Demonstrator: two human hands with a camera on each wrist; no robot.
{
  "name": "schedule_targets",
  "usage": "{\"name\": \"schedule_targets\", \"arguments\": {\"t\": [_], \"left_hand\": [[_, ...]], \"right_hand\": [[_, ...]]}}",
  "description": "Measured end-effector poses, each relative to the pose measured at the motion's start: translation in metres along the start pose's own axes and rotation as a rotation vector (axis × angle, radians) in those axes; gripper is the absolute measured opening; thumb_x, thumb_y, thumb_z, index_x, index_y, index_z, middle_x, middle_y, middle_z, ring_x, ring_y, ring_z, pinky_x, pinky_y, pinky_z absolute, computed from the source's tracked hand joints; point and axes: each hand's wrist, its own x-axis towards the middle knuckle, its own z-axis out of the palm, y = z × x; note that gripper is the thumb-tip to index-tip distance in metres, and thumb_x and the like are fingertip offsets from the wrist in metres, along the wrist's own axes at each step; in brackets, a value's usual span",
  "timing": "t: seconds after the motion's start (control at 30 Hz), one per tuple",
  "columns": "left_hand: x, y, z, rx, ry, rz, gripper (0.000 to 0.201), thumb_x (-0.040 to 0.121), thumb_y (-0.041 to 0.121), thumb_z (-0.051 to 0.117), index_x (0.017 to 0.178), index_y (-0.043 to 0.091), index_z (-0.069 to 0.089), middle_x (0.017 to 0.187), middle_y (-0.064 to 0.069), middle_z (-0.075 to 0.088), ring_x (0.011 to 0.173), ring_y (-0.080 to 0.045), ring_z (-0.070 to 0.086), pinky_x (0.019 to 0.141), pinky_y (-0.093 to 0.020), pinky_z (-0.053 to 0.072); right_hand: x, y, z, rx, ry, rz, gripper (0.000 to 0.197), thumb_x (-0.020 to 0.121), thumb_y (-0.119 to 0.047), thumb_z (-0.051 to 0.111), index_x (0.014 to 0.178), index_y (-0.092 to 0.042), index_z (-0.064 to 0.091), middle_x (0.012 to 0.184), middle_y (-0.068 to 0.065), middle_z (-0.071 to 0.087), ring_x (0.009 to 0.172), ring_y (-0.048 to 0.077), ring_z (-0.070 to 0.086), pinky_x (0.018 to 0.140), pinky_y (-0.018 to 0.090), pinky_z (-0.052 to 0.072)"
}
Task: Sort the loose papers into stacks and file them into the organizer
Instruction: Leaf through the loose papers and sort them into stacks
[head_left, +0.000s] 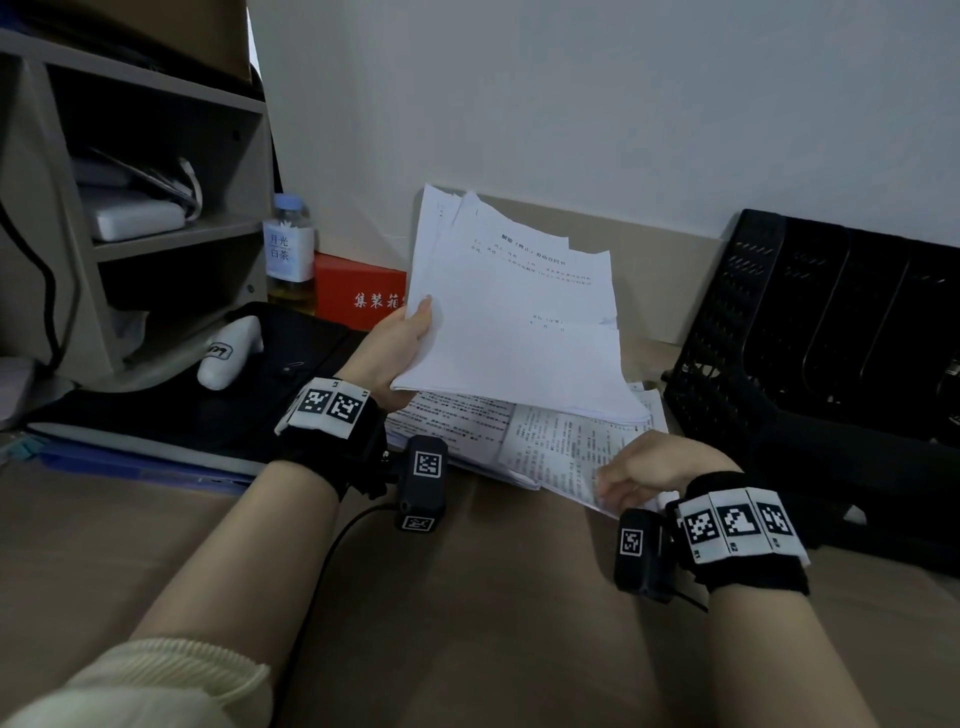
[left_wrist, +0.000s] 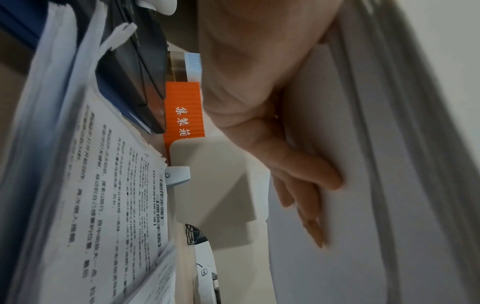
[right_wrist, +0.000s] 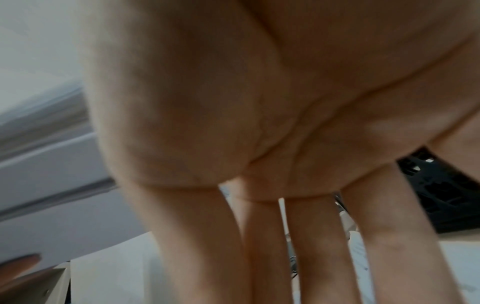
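My left hand (head_left: 408, 345) grips a thick stack of white papers (head_left: 519, 322) by its left edge and holds it tilted up above the desk. The thumb lies on top and the fingers (left_wrist: 306, 185) lie flat under the stack (left_wrist: 389, 185). Beneath it, loose printed sheets (head_left: 550, 447) lie spread on the desk (head_left: 467, 597); they also fill the left of the left wrist view (left_wrist: 103, 185). My right hand (head_left: 644, 467) rests on their near right corner, its fingers (right_wrist: 259, 246) straight and pointing down onto the paper (right_wrist: 116, 267). The black mesh organizer (head_left: 831, 322) lies tipped back at the right, its slots showing no papers.
A grey shelf unit (head_left: 156, 234) stands at the far left. A tea bottle (head_left: 288, 249) and a red box (head_left: 358, 296) stand by the wall. A black bag (head_left: 234, 395) carries a white device (head_left: 231, 353), with a blue folder (head_left: 130, 462) in front.
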Motion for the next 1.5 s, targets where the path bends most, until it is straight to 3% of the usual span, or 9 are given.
{"name": "schedule_targets", "arguments": {"t": [0.1,0.2,0.43,0.57,0.73,1.0,1.3,1.43,1.5], "left_hand": [[0.001,-0.007,-0.002,-0.096,-0.059,-0.023,0.048,0.101,0.048,0.037,0.133,0.014,0.054,0.127,-0.005,0.064,0.119,-0.025,0.059,0.111,-0.041,0.038],[-0.002,-0.006,-0.004,-0.071,-0.068,-0.029,0.046,0.102,0.046,0.035,0.133,0.014,0.052,0.126,-0.007,0.064,0.118,-0.026,0.060,0.109,-0.041,0.040],[0.000,-0.010,-0.005,-0.093,-0.091,-0.036,0.048,0.102,0.046,0.036,0.134,0.014,0.050,0.125,-0.008,0.065,0.115,-0.027,0.061,0.109,-0.044,0.040],[0.001,-0.014,-0.008,-0.139,-0.082,-0.055,0.048,0.101,0.047,0.040,0.132,0.013,0.053,0.121,-0.008,0.066,0.113,-0.027,0.062,0.108,-0.046,0.041],[-0.005,-0.017,-0.016,-0.130,-0.075,-0.053,0.038,0.102,0.045,0.038,0.122,0.018,0.056,0.125,-0.009,0.064,0.117,-0.029,0.060,0.109,-0.048,0.040],[-0.024,-0.024,-0.034,-0.243,-0.011,-0.072,0.041,0.091,0.052,0.049,0.117,0.021,0.059,0.124,-0.006,0.067,0.116,-0.026,0.062,0.109,-0.046,0.041],[-0.045,-0.034,-0.048,-0.351,0.047,-0.071,0.051,0.093,0.047,0.051,0.129,0.011,0.056,0.123,-0.013,0.066,0.113,-0.031,0.064,0.105,-0.048,0.045],[-0.049,-0.037,-0.048,-0.427,0.052,-0.071,0.040,0.102,0.038,0.043,0.127,0.009,0.055,0.109,-0.011,0.071,0.089,-0.022,0.072,0.071,-0.032,0.058],[-0.050,-0.038,-0.048,-0.420,0.042,-0.070,0.039,0.102,0.039,0.041,0.126,0.011,0.056,0.109,-0.010,0.071,0.090,-0.023,0.071,0.073,-0.032,0.057]], "right_hand": [[0.006,0.001,-0.004,0.154,0.220,-0.079,0.015,0.092,-0.002,0.054,0.096,0.008,0.064,0.069,0.015,0.065,0.056,0.021,0.060,0.067,0.035,0.054],[0.002,-0.001,-0.008,0.351,0.410,-0.162,0.038,0.103,-0.028,0.034,0.105,-0.002,0.061,0.075,0.007,0.064,0.064,0.021,0.063,0.080,0.038,0.050],[-0.007,-0.015,-0.005,0.541,0.289,-0.243,0.039,0.101,-0.053,0.022,0.130,-0.035,0.040,0.115,0.000,0.062,0.094,0.017,0.060,0.085,0.039,0.048],[-0.004,-0.018,0.001,0.432,0.264,-0.316,0.051,0.099,-0.055,0.029,0.143,-0.030,0.039,0.145,-0.008,0.045,0.132,0.016,0.043,0.111,0.044,0.034],[-0.008,-0.025,0.010,0.364,0.252,-0.375,0.053,0.099,-0.053,0.033,0.149,-0.034,0.031,0.153,-0.017,0.030,0.141,0.009,0.029,0.117,0.039,0.024],[-0.039,-0.042,0.023,0.420,0.242,-0.463,0.035,0.104,-0.029,0.035,0.137,-0.022,0.045,0.096,-0.021,0.050,0.091,0.002,0.046,0.090,0.022,0.031],[-0.035,-0.044,0.030,0.371,0.122,-0.541,0.024,0.103,-0.021,0.041,0.117,-0.028,0.059,0.122,-0.003,0.064,0.103,0.012,0.061,0.094,0.028,0.045],[-0.027,-0.045,0.032,0.506,0.132,-0.505,0.018,0.100,-0.019,0.047,0.109,-0.017,0.063,0.103,0.000,0.069,0.084,0.011,0.062,0.068,0.024,0.045],[-0.023,-0.046,0.034,0.565,0.168,-0.461,0.017,0.097,-0.023,0.053,0.109,-0.015,0.062,0.099,0.002,0.067,0.082,0.016,0.060,0.066,0.027,0.042]]}}
